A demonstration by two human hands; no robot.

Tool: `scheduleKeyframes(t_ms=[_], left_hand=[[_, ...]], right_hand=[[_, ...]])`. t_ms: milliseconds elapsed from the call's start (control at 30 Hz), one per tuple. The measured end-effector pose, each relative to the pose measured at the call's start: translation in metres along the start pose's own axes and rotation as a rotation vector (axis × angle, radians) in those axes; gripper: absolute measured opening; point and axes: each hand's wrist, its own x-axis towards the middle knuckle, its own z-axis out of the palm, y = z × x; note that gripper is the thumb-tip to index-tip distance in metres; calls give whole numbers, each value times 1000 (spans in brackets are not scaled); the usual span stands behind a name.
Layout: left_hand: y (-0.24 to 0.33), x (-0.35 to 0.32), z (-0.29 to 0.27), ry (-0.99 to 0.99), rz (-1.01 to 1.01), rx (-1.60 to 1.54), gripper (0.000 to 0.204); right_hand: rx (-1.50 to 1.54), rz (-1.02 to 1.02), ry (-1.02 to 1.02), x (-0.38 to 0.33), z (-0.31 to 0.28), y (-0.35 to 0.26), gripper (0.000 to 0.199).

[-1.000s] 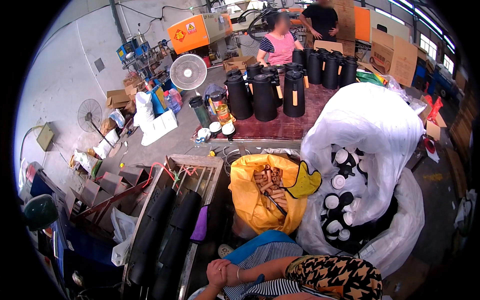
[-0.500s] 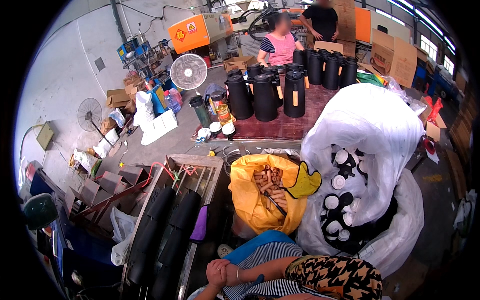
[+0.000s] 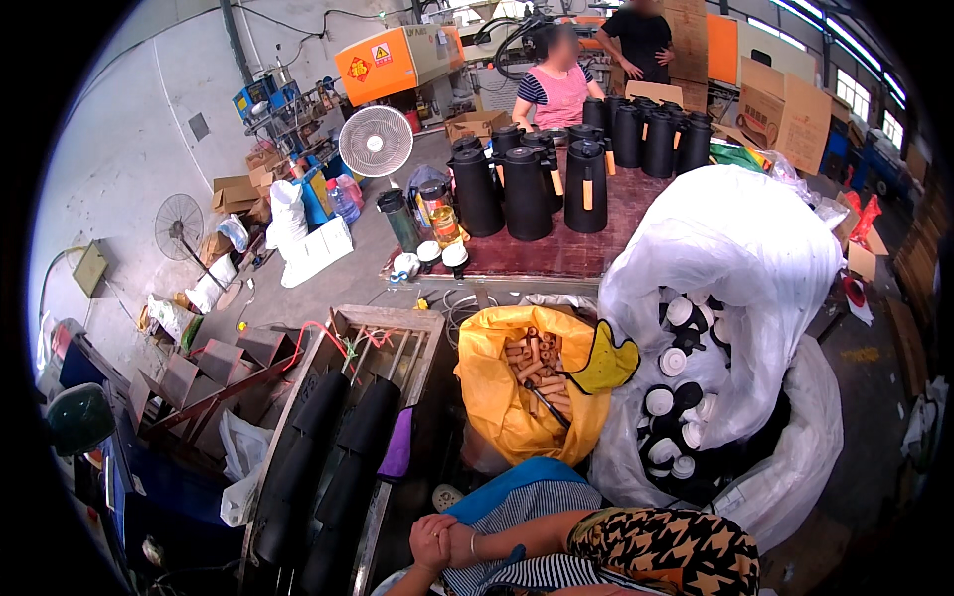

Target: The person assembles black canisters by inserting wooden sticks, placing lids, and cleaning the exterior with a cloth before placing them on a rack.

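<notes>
My left hand (image 3: 428, 541) and my right hand (image 3: 460, 546) are clasped together over my lap, fingers closed around each other; no tool or part shows in them. Striped cloth and a blue cloth (image 3: 537, 472) cover my lap. To the left, black cylindrical bodies (image 3: 343, 457) lie in two rows on a metal-railed wooden frame (image 3: 429, 323), with a purple cloth (image 3: 397, 445) at its side. Ahead, a yellow sack (image 3: 482, 397) holds tan tubular handles (image 3: 542, 363) and a dark, thin tool. A yellow, black-edged cloth piece (image 3: 611, 360) hangs on its rim.
A large white plastic bag (image 3: 735, 228) at right holds black-and-white lids (image 3: 673, 362). Several black jugs (image 3: 527, 194) stand on the dark red table (image 3: 626, 214). Behind it are a person in pink (image 3: 559, 94) and one in black (image 3: 641, 45). Fans (image 3: 376, 141) stand at left.
The person in black at the back has raised one hand slightly. My clasped hands and the things around them stay in place.
</notes>
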Motion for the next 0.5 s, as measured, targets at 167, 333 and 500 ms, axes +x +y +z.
scheduleKeyframes(t_ms=[167, 333, 500], left_hand=[[1, 0, 0, 2, -15, -16, 28], [0, -1, 1, 9, -14, -11, 28], [0, 0, 1, 8, -5, -5, 28]], right_hand=[[6, -57, 118, -5, 27, 14, 30], [-5, -73, 76, -4, 14, 8, 30], [42, 19, 3, 2, -6, -3, 27]])
